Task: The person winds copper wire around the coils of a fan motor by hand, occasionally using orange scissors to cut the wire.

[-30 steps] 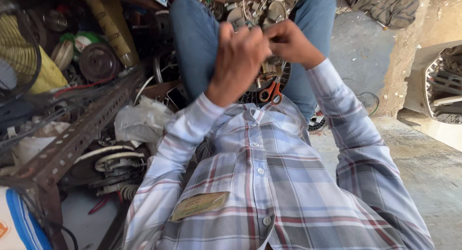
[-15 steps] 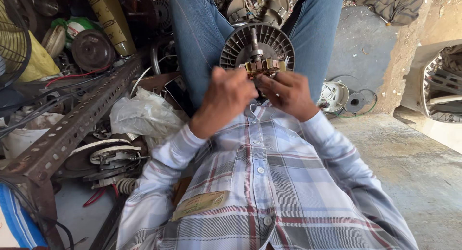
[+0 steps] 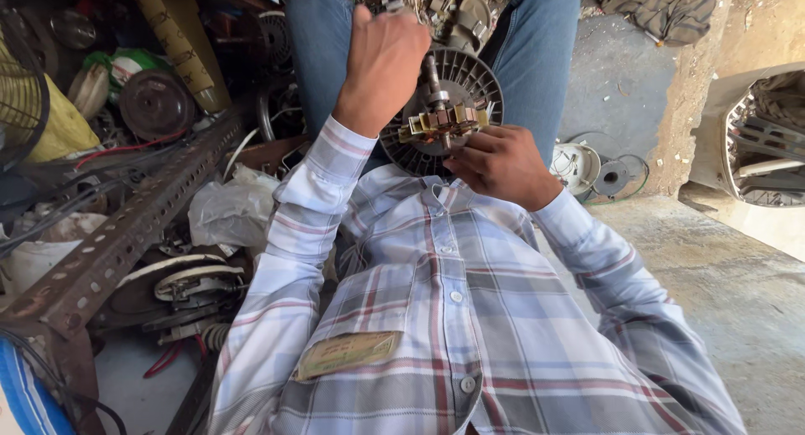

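A rusty perforated angle bar crosses clutter beside a crumpled plastic bag and a dark round disc.

Daylight is falling across a bare concrete floor at the right, leaving it pale and dusty. A rough plaster wall is rising at the floor's far edge, its corner chipped and crumbling. Darker floor is lying in shade beyond it, with a crumpled cloth sitting near the top edge. A white fan housing is leaning at the right edge. On the left, a rusty slotted angle bar is running diagonally over a heap of scrap: a clear bag, a dark disc, a yellow guard and tangled wires.
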